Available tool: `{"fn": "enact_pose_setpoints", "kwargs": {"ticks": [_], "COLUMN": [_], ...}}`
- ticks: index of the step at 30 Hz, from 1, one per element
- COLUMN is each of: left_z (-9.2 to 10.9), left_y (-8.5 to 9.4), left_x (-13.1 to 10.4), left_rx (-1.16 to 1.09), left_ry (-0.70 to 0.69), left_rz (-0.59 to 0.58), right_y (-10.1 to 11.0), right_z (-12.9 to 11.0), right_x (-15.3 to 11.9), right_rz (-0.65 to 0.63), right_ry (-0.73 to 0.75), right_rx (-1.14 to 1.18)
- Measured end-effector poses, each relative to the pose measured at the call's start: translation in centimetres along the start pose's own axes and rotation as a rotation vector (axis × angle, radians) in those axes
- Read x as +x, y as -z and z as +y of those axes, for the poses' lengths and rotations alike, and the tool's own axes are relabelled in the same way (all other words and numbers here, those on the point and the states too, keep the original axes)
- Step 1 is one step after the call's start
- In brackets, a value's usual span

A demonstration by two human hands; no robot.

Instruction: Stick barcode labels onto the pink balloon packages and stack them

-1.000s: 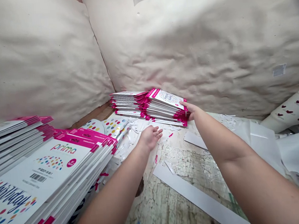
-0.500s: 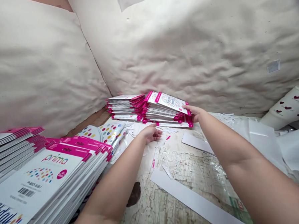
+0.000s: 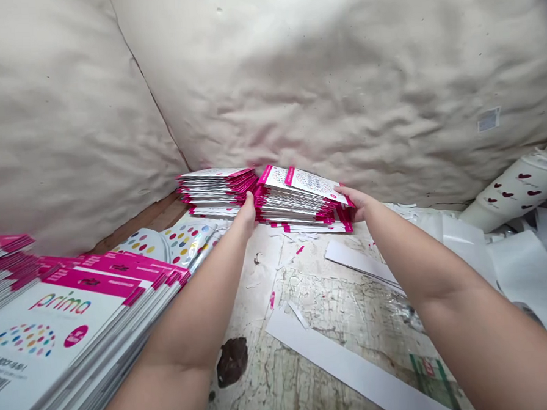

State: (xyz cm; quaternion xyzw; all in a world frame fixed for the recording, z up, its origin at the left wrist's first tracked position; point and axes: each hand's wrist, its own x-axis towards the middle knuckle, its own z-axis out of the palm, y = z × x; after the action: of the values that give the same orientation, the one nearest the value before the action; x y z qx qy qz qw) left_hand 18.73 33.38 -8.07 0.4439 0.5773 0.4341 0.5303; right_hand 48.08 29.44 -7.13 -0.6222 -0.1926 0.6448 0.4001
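Two stacks of white cards with pink edges lie side by side against the back wall. My right hand [image 3: 356,202] grips the right end of the right stack [image 3: 300,197], thumb on top and fingers at its side. At that stack's left end is my left hand [image 3: 249,213], its thumb pointing up against the pink edges, its other fingers hidden; what it holds, if anything, does not show. The left stack [image 3: 217,189] sits just beyond my left hand. Its top card and the right stack's top cards are slightly askew.
Large stacks of "prima" packs [image 3: 72,307] fill the left front. Dotted packets [image 3: 184,241] lie behind them. White paper strips [image 3: 346,360] rest on the worn table [image 3: 282,376]. At the right are a heart-patterned tumbler [image 3: 520,186] and loose white sheets [image 3: 529,271].
My left hand has moved up and left from above the table to the right stack's left end. My right hand stays at the stack's right end. The view has shifted slightly to the right.
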Motion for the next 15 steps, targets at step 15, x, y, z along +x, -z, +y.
{"fn": "enact_pose_setpoints", "kwargs": {"ticks": [15], "left_z": [2.3], "left_y": [-1.6], "left_x": [0.5], "left_rx": [-0.221], "left_ry": [0.303], "left_rz": [-0.382], "right_y": [1.5], "right_z": [-0.4], "right_x": [0.6], "right_rz": [-0.064], "right_ry": [-0.035], "right_rx": [0.007]}}
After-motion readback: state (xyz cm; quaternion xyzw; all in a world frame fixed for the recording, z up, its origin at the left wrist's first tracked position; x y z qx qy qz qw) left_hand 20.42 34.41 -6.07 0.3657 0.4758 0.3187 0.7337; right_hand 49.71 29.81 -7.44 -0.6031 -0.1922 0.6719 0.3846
